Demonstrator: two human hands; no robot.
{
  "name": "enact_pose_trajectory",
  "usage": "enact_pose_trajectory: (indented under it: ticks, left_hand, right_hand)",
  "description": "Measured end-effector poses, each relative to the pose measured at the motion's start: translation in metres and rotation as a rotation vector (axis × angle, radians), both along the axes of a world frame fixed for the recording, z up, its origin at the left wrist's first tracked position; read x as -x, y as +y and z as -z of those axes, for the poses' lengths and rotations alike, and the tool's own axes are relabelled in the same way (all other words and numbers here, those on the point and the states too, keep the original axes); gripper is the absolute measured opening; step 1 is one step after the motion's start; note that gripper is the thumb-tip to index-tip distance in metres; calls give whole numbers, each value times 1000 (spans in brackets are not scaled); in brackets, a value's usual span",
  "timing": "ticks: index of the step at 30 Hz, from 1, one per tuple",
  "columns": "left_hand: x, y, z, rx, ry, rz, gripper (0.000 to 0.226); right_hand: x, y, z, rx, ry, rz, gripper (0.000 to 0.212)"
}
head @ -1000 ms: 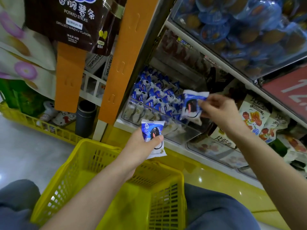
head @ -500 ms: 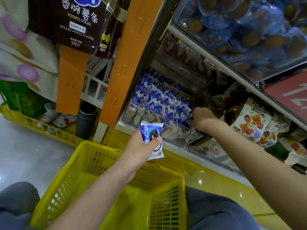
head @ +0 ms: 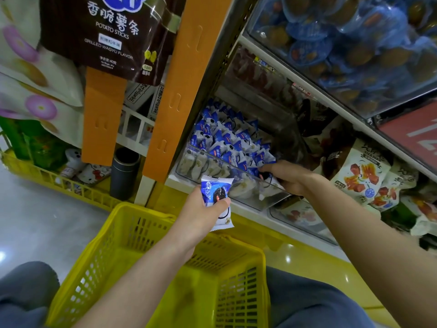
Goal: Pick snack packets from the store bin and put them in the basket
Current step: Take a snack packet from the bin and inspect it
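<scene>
Blue-and-white film, thin and crinkly: the snack packet (head: 217,197) in my left hand (head: 199,217) sits at the centre of the frame, just above the far rim of the yellow basket (head: 144,208). My thumb lies across its printed face with the fingers behind, pinching it at mid-body. Its long axis runs nearly up and down the frame, one crimped end toward the shelf and the other tipped to the lower right, over the basket. I judge it almost weightless and slippery, likely with a brittle biscuit inside, so the flat faces or a crimped seam are the places to hold, without squeezing. My right hand (head: 288,177) is right of centre, down in the clear bin (head: 203,165). Its fingers curl round a second packet (head: 274,184) at the front right corner of the heap (head: 227,140).
</scene>
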State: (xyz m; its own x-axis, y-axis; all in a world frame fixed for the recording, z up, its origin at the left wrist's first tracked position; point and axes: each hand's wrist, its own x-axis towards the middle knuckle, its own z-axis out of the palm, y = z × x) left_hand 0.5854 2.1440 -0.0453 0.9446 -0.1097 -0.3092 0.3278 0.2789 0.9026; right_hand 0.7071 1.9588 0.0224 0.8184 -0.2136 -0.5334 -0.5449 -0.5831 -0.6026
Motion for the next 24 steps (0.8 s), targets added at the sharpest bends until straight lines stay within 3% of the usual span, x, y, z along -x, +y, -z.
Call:
enact_pose_trajectory:
  ticks: [6, 10, 14, 20, 24]
  left_hand:
    - [-2, -1, 1, -12, 13, -3, 26]
    - [-3, -3, 2, -12, 21, 1, 28]
    - [-3, -3, 4, -12, 19, 7, 29]
    - [-4, -3, 5, -6, 25, 4, 30]
    - [-4, -4, 5, -5, 21, 6, 29]
  right_hand:
    - [0, -4, -6, -27, -84, 44, 15]
    - [-1, -10, -10, -86, -42, 46, 13]
    - [-10, -7, -25, -13, 61, -107, 8]
    - [-23, 5, -43, 260, 212, -342, 9]
    - [-25, 9, -24, 346, 188, -401, 56]
